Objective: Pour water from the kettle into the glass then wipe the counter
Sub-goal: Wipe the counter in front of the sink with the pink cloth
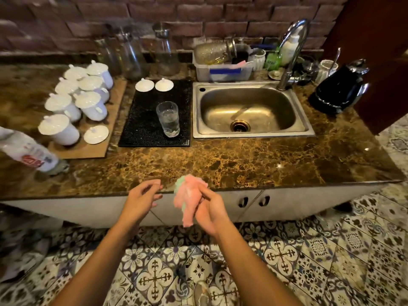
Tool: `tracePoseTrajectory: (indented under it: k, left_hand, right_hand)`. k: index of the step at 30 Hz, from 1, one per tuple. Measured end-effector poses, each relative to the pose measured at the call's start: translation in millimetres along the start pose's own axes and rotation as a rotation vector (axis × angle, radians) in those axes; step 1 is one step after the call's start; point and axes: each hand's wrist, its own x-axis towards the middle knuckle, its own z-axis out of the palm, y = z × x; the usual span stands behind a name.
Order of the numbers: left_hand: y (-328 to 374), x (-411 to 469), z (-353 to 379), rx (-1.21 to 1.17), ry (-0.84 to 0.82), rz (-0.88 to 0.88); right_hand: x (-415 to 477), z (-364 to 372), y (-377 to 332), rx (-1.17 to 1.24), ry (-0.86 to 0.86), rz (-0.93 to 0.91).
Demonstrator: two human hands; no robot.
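A pink and green cloth [187, 198] hangs bunched in the right hand [209, 209], whose fingers curl round it, at the counter's [242, 160] front edge. Beside it the left hand [141, 197] is loosely curled and holds nothing. The glass [168, 119], part full, stands on a black mat [141, 120]. The kettle [340, 88] sits right of the sink [249, 111].

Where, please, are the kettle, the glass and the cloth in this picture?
kettle [337, 90], head view, on its black body.
glass [168, 119], head view, on its water-filled middle.
cloth [186, 201], head view, on its pink middle.
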Motion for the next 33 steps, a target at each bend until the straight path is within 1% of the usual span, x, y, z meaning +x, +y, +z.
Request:
tracePoseTrajectory:
  k: [2, 5, 7, 10, 15, 21, 26, 33]
  left_hand:
    - [17.1, -9.6, 18.8, -0.12, -0.11, -0.071]
    - [44.6, -27.6, 52.5, -0.367, -0.249, -0.138]
    - [65.1, -38.6, 76.0, -0.508, -0.339, -0.16]
    - [94.7, -57.7, 110.4, -0.606, -0.426, -0.141]
    - [129.4, -80.5, 161.7, -0.58, -0.46, -0.023]
    - [164.1, -104.9, 234.0, -0.508, -0.437, 0.087]
    - [182.6, -121.8, 296.7, -0.465, -0.449, 0.106]
    - [185.6, -137.2, 371.8, -0.427, -0.418, 0.053]
  right_hand:
    - [-18.5, 9.6, -21.4, 0.057, -0.055, -0.057]
    - [-47.5, 25.2, -54.0, 0.108, -0.132, -0.168]
    - [-66.2, 35.0, -74.7, 0.093, -0.167, -0.228]
    - [-93.8, 39.2, -106.1, 0.063, -0.184, -0.316]
    - [-130.0, 22.5, -159.3, -0.004, -0.15, -0.482]
    - [-170.2, -25.6, -233.1, -0.248, -0.066, -0.612]
    - [-214.7, -71.9, -296.5, -0.399, -0.002, -0.613]
    - [-244.4, -136.9, -356.8, -0.396, 0.014, -0.603]
